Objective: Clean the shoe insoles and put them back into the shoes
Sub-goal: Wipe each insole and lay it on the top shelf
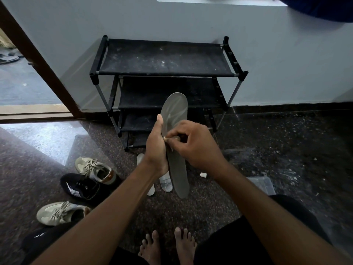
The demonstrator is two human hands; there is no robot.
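Nearest the camera, two bare feet (168, 245) rest on the dark speckled floor (286, 150), with both forearms reaching forward above them. To the left lie a beige sneaker (59, 213), then a black sneaker (82, 186) with white stripes at its toe, then a second beige sneaker (95, 169) just behind and touching it. A clear plastic box (261, 185) sits on the floor to the right, and a small white cap (203, 174) lies near it.

Held up in the air in front of the person is the grey insole (178, 169), long and thin, standing almost upright with its wider rounded end on top. Its face is matt and shows pale streaks near the top. The left hand (155, 148) grips its left edge, thumb pointing up along it. The right hand (193, 144) has its fingers curled and bunched against the middle of the insole; whether they pinch the insole or something small I cannot tell.

Two white insoles (165, 182) lie on the floor below the hands. Beyond stands a dusty black shoe rack (164, 58) against the pale wall (286, 54).
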